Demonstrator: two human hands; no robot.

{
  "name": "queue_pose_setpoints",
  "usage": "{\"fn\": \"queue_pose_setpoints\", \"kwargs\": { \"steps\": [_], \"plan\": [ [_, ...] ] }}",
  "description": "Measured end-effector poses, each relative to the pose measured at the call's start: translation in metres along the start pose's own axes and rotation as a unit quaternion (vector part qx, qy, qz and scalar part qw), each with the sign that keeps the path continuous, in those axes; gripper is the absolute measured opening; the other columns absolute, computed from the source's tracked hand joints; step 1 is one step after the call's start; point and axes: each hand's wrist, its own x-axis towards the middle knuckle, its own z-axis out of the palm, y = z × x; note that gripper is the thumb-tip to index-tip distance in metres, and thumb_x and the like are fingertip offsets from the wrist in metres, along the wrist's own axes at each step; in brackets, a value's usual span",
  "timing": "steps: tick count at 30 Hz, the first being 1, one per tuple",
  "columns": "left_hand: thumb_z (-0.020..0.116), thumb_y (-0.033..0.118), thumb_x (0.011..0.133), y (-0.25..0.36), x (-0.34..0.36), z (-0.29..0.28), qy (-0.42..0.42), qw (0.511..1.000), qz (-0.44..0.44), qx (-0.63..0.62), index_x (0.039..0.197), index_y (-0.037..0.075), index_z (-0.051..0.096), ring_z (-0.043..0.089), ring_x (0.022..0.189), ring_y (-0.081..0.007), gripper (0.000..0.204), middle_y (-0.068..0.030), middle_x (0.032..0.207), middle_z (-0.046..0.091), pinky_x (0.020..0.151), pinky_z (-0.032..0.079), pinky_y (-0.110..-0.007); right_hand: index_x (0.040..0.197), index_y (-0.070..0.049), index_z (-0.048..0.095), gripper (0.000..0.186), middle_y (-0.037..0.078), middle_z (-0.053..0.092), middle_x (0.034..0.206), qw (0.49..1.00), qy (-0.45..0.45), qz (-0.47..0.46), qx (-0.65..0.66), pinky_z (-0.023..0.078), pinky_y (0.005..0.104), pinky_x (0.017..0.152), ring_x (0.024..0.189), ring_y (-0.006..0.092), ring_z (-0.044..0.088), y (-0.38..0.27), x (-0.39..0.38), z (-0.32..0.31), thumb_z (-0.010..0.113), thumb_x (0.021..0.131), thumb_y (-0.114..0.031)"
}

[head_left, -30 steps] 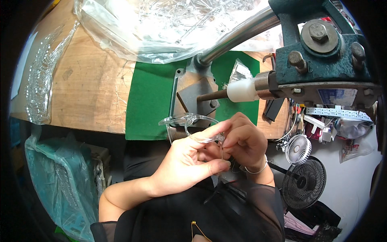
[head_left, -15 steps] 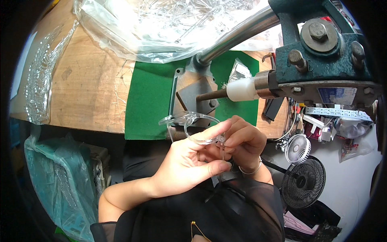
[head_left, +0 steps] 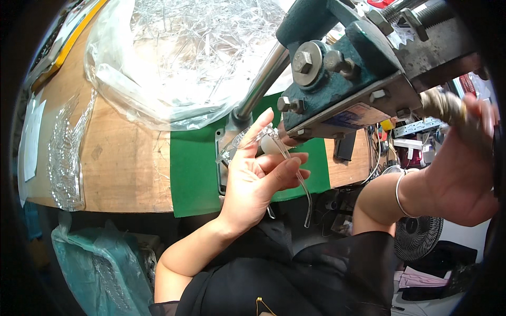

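Left hand (head_left: 258,179) pinching clear spectacle frame (head_left: 263,145) under teal press (head_left: 342,68), right hand (head_left: 461,163) gripping its handle (head_left: 443,105), green mat (head_left: 192,179) on wooden bench (head_left: 121,163)

Bare forearms, thin silver bangle (head_left: 399,194), seemingly sheer black top (head_left: 295,279)

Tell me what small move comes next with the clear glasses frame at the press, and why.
Probably pull the lever handle down gently. The left hand holds the clear glasses frame up under the teal press head, and the right hand already grips the handle.
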Motion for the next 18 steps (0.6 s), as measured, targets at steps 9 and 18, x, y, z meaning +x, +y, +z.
{"fn": "queue_pose_setpoints", "kwargs": {
  "steps": [9, 18],
  "plan": [
    [0.056, 0.005, 0.082, -0.007, 0.008, 0.006, 0.005, 0.999, -0.032, 0.002, 0.134, 0.018, 0.015, 0.061, 0.075, -0.0142, 0.068, -0.0086, 0.091, 0.061, 0.067, 0.052, -0.027, 0.064, -0.019, 0.051, 0.037, -0.007, 0.041, 0.065, 0.997, 0.038, -0.067, -0.028, 0.024, 0.0281, 0.081, 0.066, 0.0088, 0.04, -0.004, -0.059, 0.021, 0.072, 0.059, -0.049],
    [0.056, 0.0, 0.081, -0.007, -0.001, 0.003, 0.009, 0.996, 0.03, 0.089, 0.133, 0.013, 0.018, 0.059, 0.074, -0.0119, 0.066, -0.0115, 0.086, 0.062, 0.067, 0.049, -0.022, 0.095, -0.004, 0.05, 0.042, 0.013, 0.046, 0.098, 0.998, 0.052, 0.04, 0.001, 0.021, 0.0388, 0.095, 0.093, 0.0242, 0.043, -0.02, -0.024, 0.003, 0.057, 0.076, -0.041]
  ]
}}
